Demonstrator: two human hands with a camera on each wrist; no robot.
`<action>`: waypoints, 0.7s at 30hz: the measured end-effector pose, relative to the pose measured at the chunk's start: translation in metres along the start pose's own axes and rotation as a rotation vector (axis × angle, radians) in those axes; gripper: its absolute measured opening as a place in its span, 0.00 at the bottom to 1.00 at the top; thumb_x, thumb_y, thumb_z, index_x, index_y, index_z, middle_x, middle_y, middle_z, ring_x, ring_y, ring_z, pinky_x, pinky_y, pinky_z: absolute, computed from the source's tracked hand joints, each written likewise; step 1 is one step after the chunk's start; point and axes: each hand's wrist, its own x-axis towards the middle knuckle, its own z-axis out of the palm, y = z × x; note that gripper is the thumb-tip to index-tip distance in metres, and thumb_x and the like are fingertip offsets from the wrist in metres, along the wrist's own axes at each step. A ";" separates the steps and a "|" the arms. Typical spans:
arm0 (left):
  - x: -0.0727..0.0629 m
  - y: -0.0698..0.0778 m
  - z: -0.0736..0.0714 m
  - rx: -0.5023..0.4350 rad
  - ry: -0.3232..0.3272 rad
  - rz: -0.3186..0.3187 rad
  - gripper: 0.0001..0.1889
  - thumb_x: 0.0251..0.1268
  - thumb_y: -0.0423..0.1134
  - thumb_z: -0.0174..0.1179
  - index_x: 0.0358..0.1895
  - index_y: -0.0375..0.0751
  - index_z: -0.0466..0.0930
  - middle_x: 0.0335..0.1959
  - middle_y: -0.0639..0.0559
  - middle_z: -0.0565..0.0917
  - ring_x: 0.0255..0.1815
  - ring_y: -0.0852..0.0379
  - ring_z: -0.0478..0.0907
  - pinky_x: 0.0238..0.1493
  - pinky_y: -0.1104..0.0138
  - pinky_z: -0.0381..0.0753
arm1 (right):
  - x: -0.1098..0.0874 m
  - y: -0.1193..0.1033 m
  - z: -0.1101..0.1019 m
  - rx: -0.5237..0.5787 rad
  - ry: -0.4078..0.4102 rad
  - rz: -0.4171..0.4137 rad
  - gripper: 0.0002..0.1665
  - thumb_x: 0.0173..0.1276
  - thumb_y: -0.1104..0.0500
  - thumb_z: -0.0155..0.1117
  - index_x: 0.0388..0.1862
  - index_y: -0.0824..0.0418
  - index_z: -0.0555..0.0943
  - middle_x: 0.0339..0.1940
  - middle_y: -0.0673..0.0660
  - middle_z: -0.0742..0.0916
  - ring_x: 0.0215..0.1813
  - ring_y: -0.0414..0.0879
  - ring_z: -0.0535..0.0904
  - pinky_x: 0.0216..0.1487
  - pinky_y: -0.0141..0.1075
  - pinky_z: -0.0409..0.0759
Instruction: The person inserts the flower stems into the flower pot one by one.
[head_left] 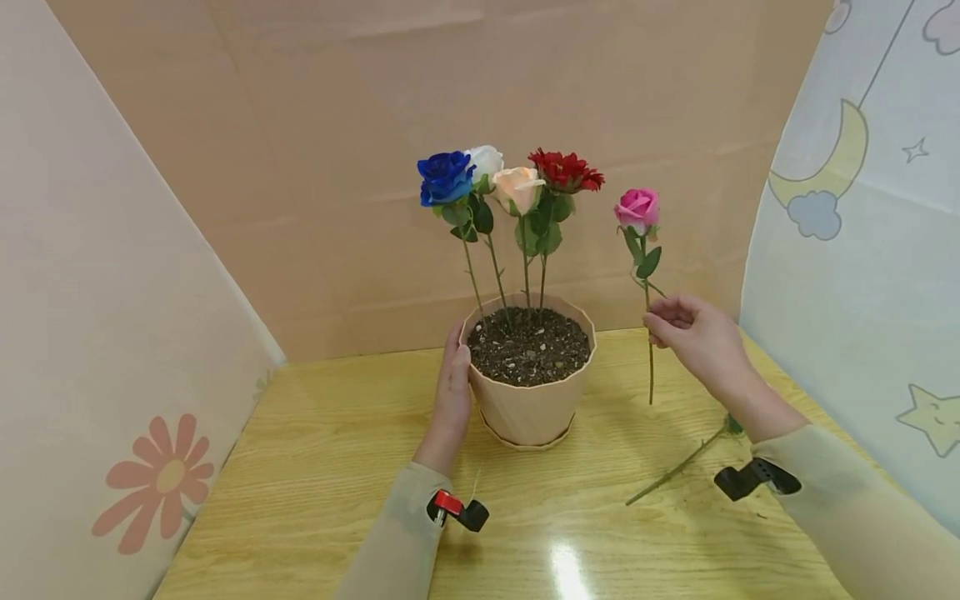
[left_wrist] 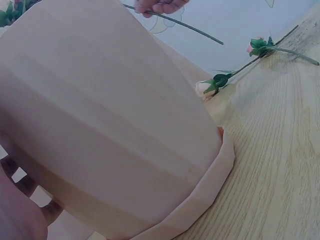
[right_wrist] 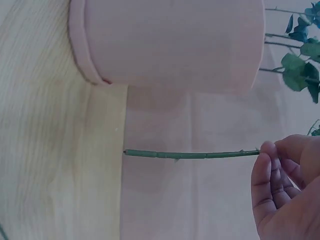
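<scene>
Pink rose (head_left: 638,212) is upright at the pot's (head_left: 531,408) two o'clock, its stem tip clear of the table (head_left: 337,467), pinched by the right hand (head_left: 697,337). At nine o'clock the left hand (head_left: 452,390) rests against the pot, its partly hidden fingers seemingly relaxed. Four flowers (head_left: 446,178) stand in the soil (head_left: 528,358); another stem (head_left: 678,467) lies at four o'clock.
</scene>
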 end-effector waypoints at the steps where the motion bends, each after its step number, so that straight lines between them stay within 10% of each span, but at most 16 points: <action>1: 0.000 0.000 0.000 -0.003 0.001 -0.001 0.32 0.93 0.55 0.34 0.91 0.54 0.53 0.91 0.49 0.52 0.91 0.42 0.45 0.85 0.35 0.45 | 0.001 -0.003 0.001 0.009 0.006 -0.004 0.22 0.84 0.56 0.68 0.64 0.72 0.81 0.43 0.49 0.91 0.40 0.33 0.88 0.44 0.25 0.85; 21: -0.001 -0.002 0.000 0.006 -0.006 -0.012 0.31 0.93 0.58 0.35 0.91 0.60 0.52 0.91 0.52 0.51 0.91 0.45 0.45 0.85 0.36 0.46 | 0.005 -0.066 0.002 0.135 0.184 -0.087 0.21 0.82 0.49 0.71 0.59 0.66 0.88 0.36 0.43 0.92 0.38 0.35 0.89 0.24 0.28 0.74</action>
